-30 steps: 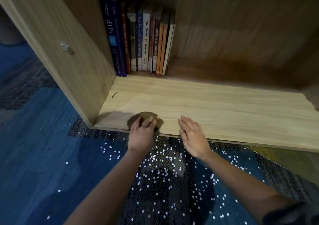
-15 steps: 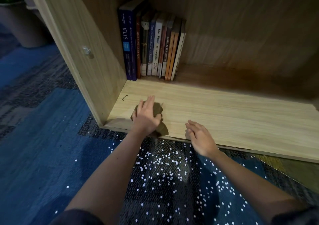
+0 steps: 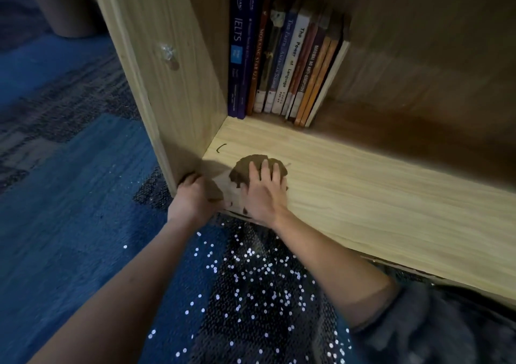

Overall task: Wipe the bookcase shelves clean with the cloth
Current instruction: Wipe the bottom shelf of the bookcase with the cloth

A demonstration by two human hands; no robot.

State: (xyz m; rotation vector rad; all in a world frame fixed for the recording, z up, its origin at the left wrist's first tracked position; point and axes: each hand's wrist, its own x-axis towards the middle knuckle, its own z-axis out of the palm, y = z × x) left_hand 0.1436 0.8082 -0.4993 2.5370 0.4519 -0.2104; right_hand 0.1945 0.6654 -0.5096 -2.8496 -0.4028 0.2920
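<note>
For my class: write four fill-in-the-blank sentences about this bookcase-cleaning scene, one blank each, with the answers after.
1. The right hand presses the crumpled brown cloth onto the light wooden shelf near its ____ end.
2. The tall dark blue book shows the word ____ on its spine.
3. The row of upright books stands at the ____ of the shelf.
4. The carpet left of the bookcase is ____ in colour.

Answers: left; IELTS; back; blue

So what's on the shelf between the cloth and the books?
Bare shelf wood between cloth and books in the head view; one small dark mark sits leftward.
</note>
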